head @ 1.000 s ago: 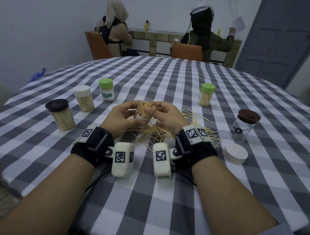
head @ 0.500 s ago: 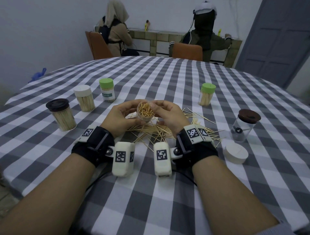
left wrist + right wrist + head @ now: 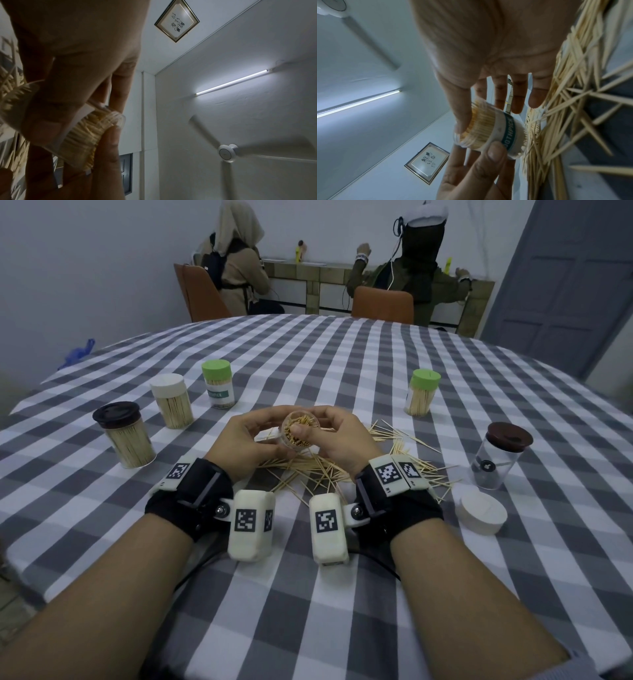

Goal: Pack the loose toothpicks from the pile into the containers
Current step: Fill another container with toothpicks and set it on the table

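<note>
From the head view, your forearms reach forward side by side and your hands meet above the pile [image 3: 329, 463] of loose toothpicks on the checked table [image 3: 342, 594]. Your left hand [image 3: 246, 440] curls round the open jar [image 3: 299, 430], which tips its mouth towards you and is packed with toothpicks. Your right hand [image 3: 339, 436] grips the same jar from the other side, its thumb lying over the rim. Left of the pile stand three capped jars full of toothpicks: a brown-lid jar [image 3: 125, 434], a white-lid jar [image 3: 172, 400] and a green-lid jar [image 3: 219, 388]. Right of the pile stand another green-lid jar [image 3: 422, 397], full, and a brown-lid clear jar [image 3: 500, 455] that looks nearly empty. A loose white cap [image 3: 483, 513] lies nearest you on that side.

In the left wrist view, your left-hand fingers [image 3: 106, 152] wrap the jar [image 3: 89, 135] from below, the sticks showing through its clear wall.

In the right wrist view, your right hand [image 3: 488, 54] spreads over the jar [image 3: 491, 129], its thumb down the rim side; the left thumb [image 3: 494, 152] presses the label. The pile [image 3: 573, 101] lies just beside the jar.
</note>
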